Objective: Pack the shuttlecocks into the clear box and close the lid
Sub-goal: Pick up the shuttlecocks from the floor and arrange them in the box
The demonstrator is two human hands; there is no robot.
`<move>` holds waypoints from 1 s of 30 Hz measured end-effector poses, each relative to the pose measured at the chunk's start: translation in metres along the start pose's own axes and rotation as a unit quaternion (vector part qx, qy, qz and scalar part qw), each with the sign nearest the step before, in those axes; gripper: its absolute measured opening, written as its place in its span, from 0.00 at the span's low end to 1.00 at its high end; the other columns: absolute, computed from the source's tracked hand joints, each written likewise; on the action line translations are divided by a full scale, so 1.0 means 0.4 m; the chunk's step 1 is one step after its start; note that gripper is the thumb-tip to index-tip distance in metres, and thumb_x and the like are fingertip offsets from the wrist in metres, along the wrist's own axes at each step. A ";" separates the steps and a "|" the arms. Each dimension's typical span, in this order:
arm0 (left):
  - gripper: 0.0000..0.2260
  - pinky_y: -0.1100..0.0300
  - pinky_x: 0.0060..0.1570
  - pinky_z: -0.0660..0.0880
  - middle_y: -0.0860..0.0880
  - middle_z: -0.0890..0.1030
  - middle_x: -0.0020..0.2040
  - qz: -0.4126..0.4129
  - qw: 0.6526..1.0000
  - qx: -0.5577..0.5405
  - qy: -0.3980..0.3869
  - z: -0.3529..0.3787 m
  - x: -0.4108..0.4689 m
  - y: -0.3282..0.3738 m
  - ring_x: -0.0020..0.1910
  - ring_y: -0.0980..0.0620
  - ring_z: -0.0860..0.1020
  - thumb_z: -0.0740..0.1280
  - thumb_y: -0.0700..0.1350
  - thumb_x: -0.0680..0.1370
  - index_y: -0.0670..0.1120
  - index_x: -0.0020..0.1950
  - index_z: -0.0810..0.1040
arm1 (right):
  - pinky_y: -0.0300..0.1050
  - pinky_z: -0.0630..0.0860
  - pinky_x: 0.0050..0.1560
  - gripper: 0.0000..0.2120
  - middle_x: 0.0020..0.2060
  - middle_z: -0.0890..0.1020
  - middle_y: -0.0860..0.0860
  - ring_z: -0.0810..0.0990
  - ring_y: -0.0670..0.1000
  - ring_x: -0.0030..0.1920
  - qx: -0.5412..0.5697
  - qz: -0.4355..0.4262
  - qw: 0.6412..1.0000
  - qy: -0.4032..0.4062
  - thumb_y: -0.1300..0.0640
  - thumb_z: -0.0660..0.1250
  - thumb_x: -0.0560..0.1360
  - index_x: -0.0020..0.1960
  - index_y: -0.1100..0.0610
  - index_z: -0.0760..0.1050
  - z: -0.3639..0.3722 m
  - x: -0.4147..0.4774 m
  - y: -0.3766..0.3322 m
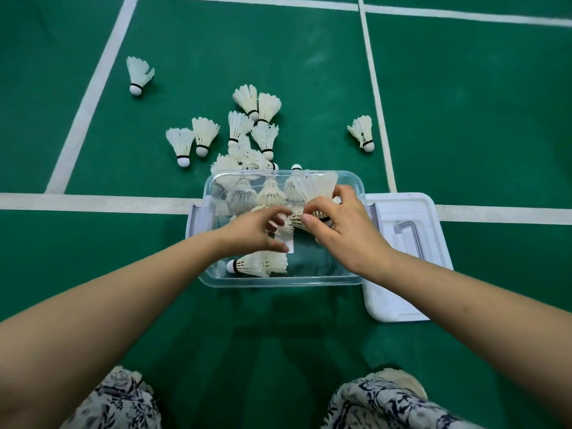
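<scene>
Both hands work over the clear box (278,283). The right hand (340,230) curls round a shuttlecock (320,187). The left hand (250,232), half curled, touches the feathers; whether it grips them cannot be told. Loose shuttlecocks (204,136) lie beyond the box, and the lid (402,212) rests beside it.

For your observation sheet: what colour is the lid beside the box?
The lid is white; head view.

Nothing legible in my view. Only candidate is a small white sticker (290,245) on the box (278,282), and I can't make out any print on it.
</scene>
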State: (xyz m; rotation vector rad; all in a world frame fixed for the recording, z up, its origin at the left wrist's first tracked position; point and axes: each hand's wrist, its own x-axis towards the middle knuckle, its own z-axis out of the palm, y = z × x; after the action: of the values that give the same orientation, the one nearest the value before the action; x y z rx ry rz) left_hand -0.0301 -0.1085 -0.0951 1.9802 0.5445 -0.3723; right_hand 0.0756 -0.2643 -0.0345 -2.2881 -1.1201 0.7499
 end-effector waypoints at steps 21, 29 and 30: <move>0.21 0.57 0.42 0.78 0.45 0.78 0.48 -0.004 0.881 -0.472 0.030 -0.002 0.032 0.172 0.44 0.48 0.78 0.63 0.41 0.77 0.49 0.69 0.63 | 0.33 0.68 0.47 0.29 0.56 0.66 0.53 0.73 0.53 0.50 0.013 -0.045 0.998 -0.040 0.72 0.58 0.71 0.63 0.46 0.73 -0.003 -0.007 0.028; 0.40 0.54 0.67 0.60 0.47 0.61 0.72 0.003 0.960 -0.233 0.157 0.003 0.045 0.132 0.68 0.49 0.63 0.74 0.42 0.68 0.52 0.73 0.56 | 0.35 0.63 0.51 0.37 0.63 0.70 0.55 0.72 0.54 0.59 0.011 0.006 0.996 0.086 0.72 0.57 0.71 0.74 0.47 0.54 -0.039 0.015 0.065; 0.37 0.57 0.64 0.62 0.49 0.64 0.68 0.003 0.962 -0.231 0.144 0.016 0.046 0.128 0.65 0.51 0.65 0.74 0.41 0.68 0.52 0.72 0.59 | 0.33 0.61 0.49 0.35 0.62 0.71 0.56 0.72 0.54 0.59 0.016 0.016 0.995 0.101 0.72 0.57 0.71 0.73 0.49 0.56 -0.050 0.022 0.069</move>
State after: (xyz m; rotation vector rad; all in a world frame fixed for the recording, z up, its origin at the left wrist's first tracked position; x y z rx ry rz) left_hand 0.0123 -0.1305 -0.0682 1.5856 0.7354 0.0532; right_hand 0.1086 -0.2758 -0.0394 -2.2998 -0.9736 0.5303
